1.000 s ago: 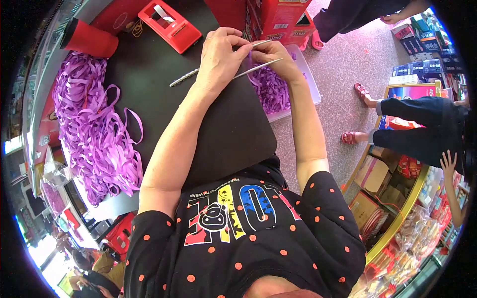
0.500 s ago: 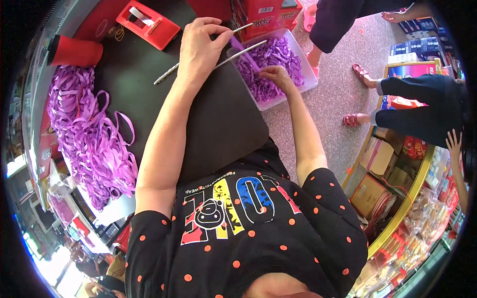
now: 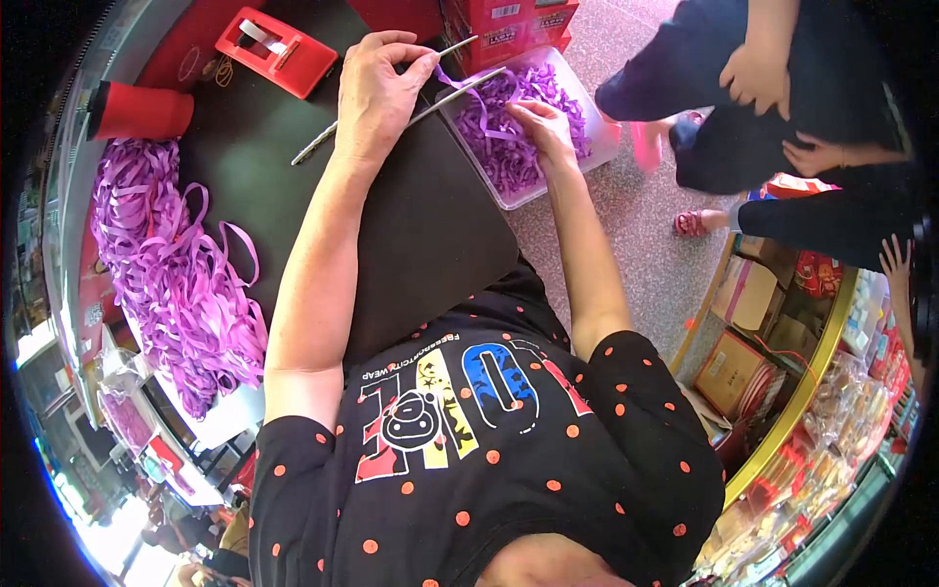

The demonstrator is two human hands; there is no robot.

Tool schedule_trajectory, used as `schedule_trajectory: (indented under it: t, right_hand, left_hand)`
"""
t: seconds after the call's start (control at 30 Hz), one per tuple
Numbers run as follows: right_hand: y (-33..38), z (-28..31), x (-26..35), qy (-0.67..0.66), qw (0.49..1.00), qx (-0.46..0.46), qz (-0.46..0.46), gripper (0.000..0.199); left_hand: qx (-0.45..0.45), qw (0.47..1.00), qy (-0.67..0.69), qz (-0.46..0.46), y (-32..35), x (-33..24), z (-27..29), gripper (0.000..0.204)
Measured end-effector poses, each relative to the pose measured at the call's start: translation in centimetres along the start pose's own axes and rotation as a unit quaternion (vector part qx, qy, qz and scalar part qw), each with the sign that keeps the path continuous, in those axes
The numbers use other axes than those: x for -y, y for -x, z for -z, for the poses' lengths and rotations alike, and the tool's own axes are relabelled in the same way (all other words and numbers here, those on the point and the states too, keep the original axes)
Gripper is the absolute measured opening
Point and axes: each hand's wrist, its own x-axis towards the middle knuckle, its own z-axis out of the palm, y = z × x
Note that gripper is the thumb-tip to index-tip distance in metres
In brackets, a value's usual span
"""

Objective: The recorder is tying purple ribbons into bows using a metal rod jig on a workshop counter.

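My left hand (image 3: 377, 98) is over the black tabletop (image 3: 440, 205), its thumb and fingers pinched on a purple ribbon strip (image 3: 448, 80). From there the strip slants down toward the white plastic tub (image 3: 514, 203), which holds a heap of crinkled purple ribbon (image 3: 509, 161). My right hand (image 3: 546, 132) is over the tub, thumb and fingertips brought together among the strips; what they grip is not clear. Two thin grey metal rods pass by my left hand: one rod (image 3: 315, 144) runs beneath it, the other rod (image 3: 455, 95) reaches over the tub's edge.
A red tape dispenser (image 3: 284, 54) and a red cylinder (image 3: 145, 111) stand at the far left. Below the cylinder lies a big pile of looped purple ribbon (image 3: 181, 274). Red boxes (image 3: 509, 29) stack behind the tub. Other people's dark-trousered legs (image 3: 724, 108) are at the right.
My right hand has risen slightly, and the strip no longer runs taut between my hands. My left hand stays pinched. At the right, another person has come closer.
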Motion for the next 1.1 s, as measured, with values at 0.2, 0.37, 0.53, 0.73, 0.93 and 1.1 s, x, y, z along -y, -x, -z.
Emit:
schedule_trajectory:
  t: [0.2,0.37,0.53,0.73,0.93,1.1]
  right_hand:
    - [-1.2,1.3,-2.9,0.436,0.889,-0.14,0.023,0.017]
    - [-0.7,2.1,-5.4,0.45,0.884,-0.115,0.046,0.019]
    - [0.5,3.7,-6.4,0.412,0.909,-0.044,0.037,0.018]
    - [5.0,5.4,-5.8,0.309,0.934,0.143,0.104,0.015]
    - [9.3,6.4,-4.9,0.3,0.921,0.21,0.131,0.013]
    - [12.4,5.8,-2.7,0.271,0.932,0.239,0.04,0.02]
  left_hand:
    - [-0.006,1.0,0.024,0.014,0.1,0.0,0.0,0.017]
    - [-0.01,1.0,0.026,0.005,0.1,0.2,-0.1,0.017]
    - [-0.009,0.999,0.029,0.011,0.0,0.0,-0.2,0.017]
    - [-0.021,1.0,0.018,0.001,0.2,0.1,0.0,0.017]
    - [-0.022,1.0,0.008,-0.018,0.1,0.0,-0.4,0.019]
    - [-0.016,1.0,0.012,-0.018,0.1,0.3,-0.1,0.018]
